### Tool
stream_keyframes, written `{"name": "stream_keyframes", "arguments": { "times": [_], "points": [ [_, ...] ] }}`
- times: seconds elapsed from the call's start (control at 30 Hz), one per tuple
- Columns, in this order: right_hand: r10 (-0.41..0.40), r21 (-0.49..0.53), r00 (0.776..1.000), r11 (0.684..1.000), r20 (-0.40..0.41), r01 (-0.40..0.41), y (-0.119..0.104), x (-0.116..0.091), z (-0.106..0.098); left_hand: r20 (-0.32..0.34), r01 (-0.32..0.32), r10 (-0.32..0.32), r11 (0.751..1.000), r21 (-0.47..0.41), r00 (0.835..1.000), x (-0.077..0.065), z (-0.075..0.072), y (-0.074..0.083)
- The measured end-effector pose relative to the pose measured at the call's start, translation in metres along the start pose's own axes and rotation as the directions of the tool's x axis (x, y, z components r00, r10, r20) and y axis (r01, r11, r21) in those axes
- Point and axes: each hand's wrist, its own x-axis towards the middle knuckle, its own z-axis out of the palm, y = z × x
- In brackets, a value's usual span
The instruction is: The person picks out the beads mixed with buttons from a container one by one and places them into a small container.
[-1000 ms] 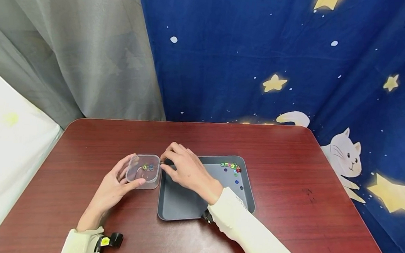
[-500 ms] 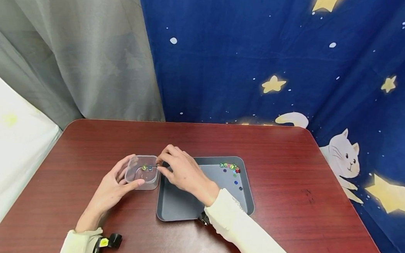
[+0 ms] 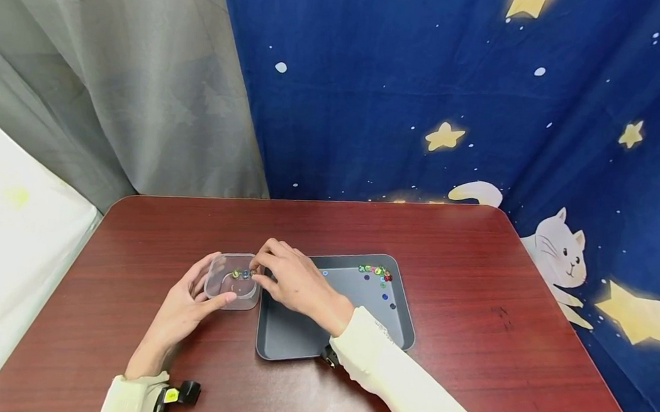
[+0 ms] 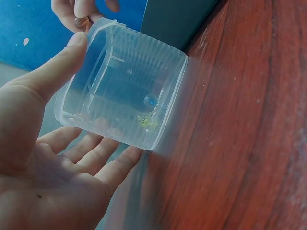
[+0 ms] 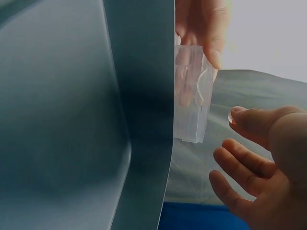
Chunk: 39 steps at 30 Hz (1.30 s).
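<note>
My left hand grips a clear plastic box at its side, thumb along the upper rim and fingers spread on the far wall. Inside the box lie a yellow-green bead and a blue bead. My right hand reaches over the box's right rim. Between its thumb and fingertip it pinches a small amber glass bead, which peeks out at the fingertip in the right wrist view too. The other right fingers are loosely bent.
A dark grey tray stands right beside the box, under my right forearm. Several coloured beads cluster in its far right corner, with a few blue ones nearer. Red-brown table surrounds both; curtains hang behind.
My right hand has moved left from the tray's edge to over the box's right rim, bringing the amber bead along. A small blue bead in the tray has come into view behind it.
</note>
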Motion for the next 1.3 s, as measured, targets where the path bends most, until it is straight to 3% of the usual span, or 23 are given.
{"name": "stream_keyframes", "arguments": {
  "times": [1.3],
  "points": [
    [0.026,-0.068,0.988,0.998,0.152,-0.016,-0.0102,0.0046,0.0045,-0.005,-0.021,0.02,0.999,-0.048,1.0,-0.0007,0.0033,-0.0025]
  ]
}}
